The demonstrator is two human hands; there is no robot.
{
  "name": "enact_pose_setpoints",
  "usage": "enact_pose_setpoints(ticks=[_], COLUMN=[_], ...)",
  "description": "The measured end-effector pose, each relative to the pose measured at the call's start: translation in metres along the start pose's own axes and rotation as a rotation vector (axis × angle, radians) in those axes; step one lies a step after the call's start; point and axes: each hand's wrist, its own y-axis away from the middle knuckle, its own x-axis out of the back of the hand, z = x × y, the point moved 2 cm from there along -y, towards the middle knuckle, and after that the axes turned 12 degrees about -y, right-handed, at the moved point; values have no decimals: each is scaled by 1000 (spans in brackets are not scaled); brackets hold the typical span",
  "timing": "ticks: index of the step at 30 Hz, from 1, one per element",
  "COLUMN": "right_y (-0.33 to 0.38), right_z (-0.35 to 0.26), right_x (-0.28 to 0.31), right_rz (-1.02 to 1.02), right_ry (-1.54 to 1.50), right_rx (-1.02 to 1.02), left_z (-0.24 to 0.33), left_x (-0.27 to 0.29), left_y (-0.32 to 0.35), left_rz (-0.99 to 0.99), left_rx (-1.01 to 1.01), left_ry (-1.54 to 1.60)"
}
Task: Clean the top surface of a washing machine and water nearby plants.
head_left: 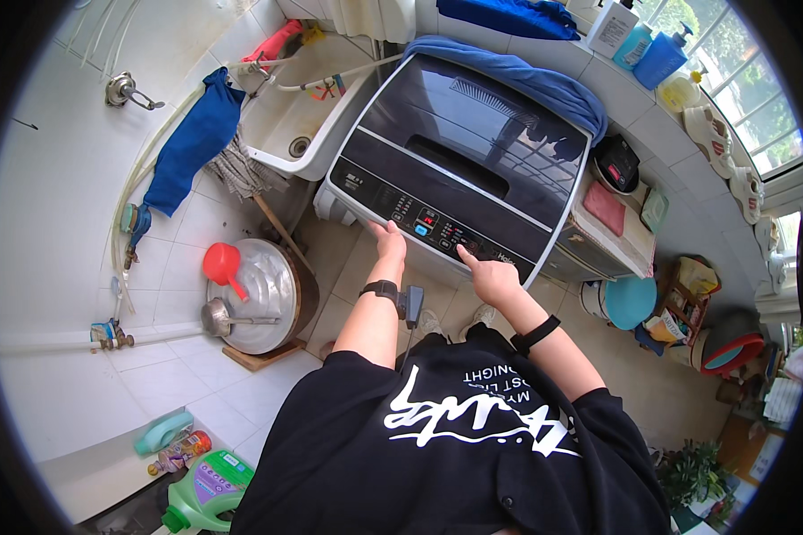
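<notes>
A top-loading washing machine [480, 134] stands in front of me, its dark lid closed. Along its near edge runs a black control panel [437, 223] with a lit red display and a glowing blue button. My left hand [389, 242] rests at the panel's near edge, left of the display, fingers apart and nothing held. With its index finger stretched out, my right hand [493, 277] touches or nearly touches the panel right of the display; the other fingers curl in, holding nothing. Both wrists wear black bands, and the left one also carries a small dark device [410, 305].
A white sink [285, 134] adjoins the machine on the left, with a mop [245, 169] beside it. Below, a red ladle [221, 263] and a metal ladle [216, 316] lie on a lidded vat [260, 294]. To the right are a cardboard box [589, 236] and a blue basin [631, 303].
</notes>
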Motion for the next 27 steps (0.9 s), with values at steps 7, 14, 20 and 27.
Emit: enact_pose_setpoints(ticks=[7, 14, 20, 27], right_y=[-1, 0, 0, -1], right_z=[-6, -2, -3, -4], right_x=[3, 0, 1, 1], right_rz=[-20, -14, -20, -14], right_ry=[-9, -1, 4, -2], right_rx=[-7, -2, -3, 4], left_z=[3, 2, -4, -5], left_x=[5, 0, 0, 0], left_y=[1, -1, -4, -6], left_rz=[35, 23, 57, 58], left_rx=[3, 18, -13, -7], left_ry=[-46, -39, -49, -52])
